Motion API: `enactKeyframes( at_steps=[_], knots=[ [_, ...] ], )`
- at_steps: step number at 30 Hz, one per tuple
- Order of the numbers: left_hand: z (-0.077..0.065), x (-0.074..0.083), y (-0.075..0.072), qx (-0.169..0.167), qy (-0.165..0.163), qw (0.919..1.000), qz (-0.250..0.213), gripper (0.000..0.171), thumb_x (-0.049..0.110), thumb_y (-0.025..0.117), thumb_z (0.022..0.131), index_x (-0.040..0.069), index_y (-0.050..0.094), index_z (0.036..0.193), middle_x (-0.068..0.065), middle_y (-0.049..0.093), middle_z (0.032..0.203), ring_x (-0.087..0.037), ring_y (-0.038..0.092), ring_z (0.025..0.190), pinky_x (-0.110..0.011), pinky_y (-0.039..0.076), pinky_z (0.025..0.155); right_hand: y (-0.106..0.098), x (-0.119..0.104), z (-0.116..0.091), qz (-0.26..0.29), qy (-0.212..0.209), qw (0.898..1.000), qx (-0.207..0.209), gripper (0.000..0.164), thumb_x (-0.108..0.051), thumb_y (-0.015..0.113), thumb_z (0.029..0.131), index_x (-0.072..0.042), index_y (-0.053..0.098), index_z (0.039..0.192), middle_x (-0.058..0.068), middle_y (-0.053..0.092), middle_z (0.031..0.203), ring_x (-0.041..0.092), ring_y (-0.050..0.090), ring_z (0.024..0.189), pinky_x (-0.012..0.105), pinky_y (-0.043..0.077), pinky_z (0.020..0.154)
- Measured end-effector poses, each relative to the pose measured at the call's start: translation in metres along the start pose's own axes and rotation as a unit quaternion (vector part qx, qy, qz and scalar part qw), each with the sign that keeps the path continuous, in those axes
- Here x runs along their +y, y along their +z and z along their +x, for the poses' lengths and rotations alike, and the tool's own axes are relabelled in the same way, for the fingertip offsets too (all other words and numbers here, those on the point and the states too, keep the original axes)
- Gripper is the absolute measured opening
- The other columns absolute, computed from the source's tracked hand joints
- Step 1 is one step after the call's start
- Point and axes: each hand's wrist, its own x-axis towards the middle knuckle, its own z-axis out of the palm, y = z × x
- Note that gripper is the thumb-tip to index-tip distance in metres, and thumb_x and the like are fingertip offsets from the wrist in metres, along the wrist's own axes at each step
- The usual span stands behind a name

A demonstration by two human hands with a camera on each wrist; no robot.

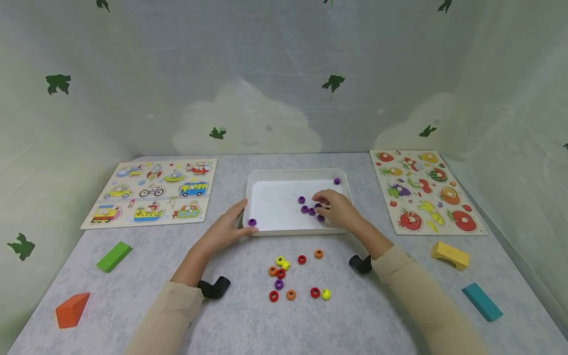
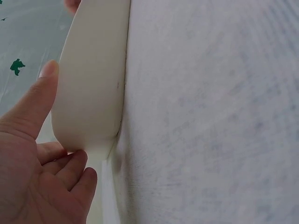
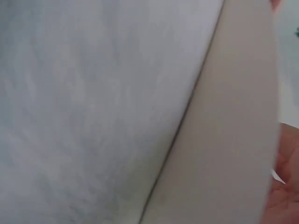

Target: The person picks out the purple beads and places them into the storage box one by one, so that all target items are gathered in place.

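Observation:
A shallow white tray (image 1: 275, 173) lies at the middle of the table with several purple beads (image 1: 304, 209) in it. My left hand (image 1: 224, 228) grips the tray's near left corner; in the left wrist view its thumb lies on the rim and its fingers curl at the corner. One purple bead (image 1: 252, 222) sits inside that corner. Over the tray's right half, my right hand (image 1: 338, 209) reaches among the clustered beads, thumb and fingers apart around them. In the right wrist view the tray wall (image 3: 224, 116) hides most of that hand.
In front of the tray lie several red, orange and yellow beads and a purple bead (image 1: 278, 284). A vehicle puzzle board (image 1: 168, 181) is at the left, a fruit one (image 1: 401, 202) at the right. Green (image 1: 114, 256), orange (image 1: 72, 310), yellow (image 1: 449, 255) and blue (image 1: 482, 301) blocks lie near the sides.

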Motion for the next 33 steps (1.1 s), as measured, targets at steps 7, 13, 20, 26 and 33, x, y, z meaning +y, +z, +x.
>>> enactKeyframes(
  at_steps=[7,13,20,26,33],
  knots=[
    [0.000,0.001,0.001,-0.002,0.002,1.0000,0.000,0.092,0.054,0.058,0.064,0.013,0.013,0.133,-0.008,0.015,0.136,-0.023,0.013,0.122,-0.041,0.016,0.096,0.006,-0.034,-0.045,0.060,-0.151,0.986,0.037,0.031,-0.017,0.063,0.072,-0.006,0.055,0.100,0.002,0.055,0.094,0.019,0.052,0.085,0.029,0.044,0.073],
    [0.001,0.001,0.001,-0.002,-0.006,1.0000,-0.001,0.093,0.057,0.057,0.063,0.014,0.013,0.133,-0.007,0.015,0.136,-0.022,0.013,0.122,-0.041,0.016,0.096,0.027,-0.059,-0.082,0.110,-0.198,0.973,-0.046,0.030,-0.019,0.061,0.075,-0.012,0.053,0.103,-0.003,0.054,0.097,0.017,0.051,0.084,0.030,0.044,0.070],
    [0.002,-0.001,0.001,0.000,-0.006,1.0000,0.002,0.092,0.056,0.057,0.064,0.014,0.013,0.133,-0.006,0.015,0.136,-0.022,0.013,0.122,-0.041,0.016,0.096,0.061,-0.061,-0.094,0.108,-0.186,0.968,-0.128,0.027,-0.019,0.060,0.076,-0.012,0.054,0.101,-0.005,0.054,0.097,0.009,0.049,0.087,0.020,0.042,0.074],
    [0.002,-0.002,0.002,0.003,-0.003,1.0000,0.004,0.092,0.056,0.057,0.064,0.015,0.013,0.133,-0.006,0.015,0.136,-0.022,0.013,0.122,-0.041,0.016,0.096,0.076,-0.060,-0.092,0.087,-0.195,0.967,-0.142,0.022,-0.022,0.057,0.078,-0.017,0.056,0.099,-0.011,0.052,0.095,0.002,0.048,0.085,0.015,0.041,0.072],
    [0.000,-0.002,0.002,0.002,-0.004,1.0000,-0.005,0.091,0.054,0.058,0.065,0.016,0.013,0.133,-0.006,0.015,0.136,-0.022,0.013,0.122,-0.043,0.017,0.096,0.082,-0.066,-0.089,0.031,-0.213,0.965,-0.148,0.016,-0.024,0.056,0.079,-0.020,0.059,0.094,-0.015,0.046,0.093,-0.002,0.045,0.082,0.010,0.039,0.070]
  ],
)
